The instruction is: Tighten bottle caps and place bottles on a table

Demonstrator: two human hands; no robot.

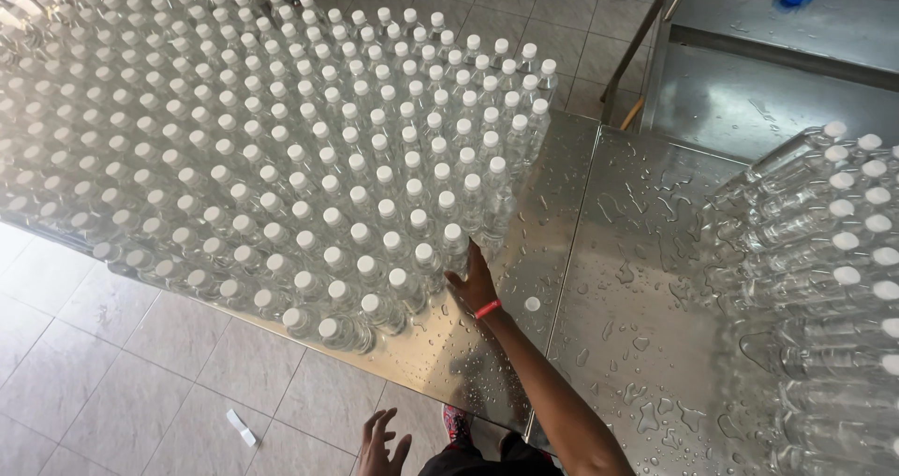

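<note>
— Where is the right hand (pixel 474 284)?

— On the wet steel surface (pixel 609 345), against the near corner of the big block of clear capped bottles (pixel 281 158). Its fingers are pressed to the corner bottle (pixel 456 247); whether they wrap it or only push, I cannot tell. A red band (pixel 487 309) sits on the wrist.

— And the left hand (pixel 381 443)?

— Off the surface, low by its near edge, over the tiled floor (pixel 112 373). Fingers spread wide, holding nothing.

— Anything else?

— A second cluster of bottles (pixel 824 251) lies along the surface's right edge, well apart from the block. A loose white cap (pixel 532 304) lies just beside the right wrist.
</note>
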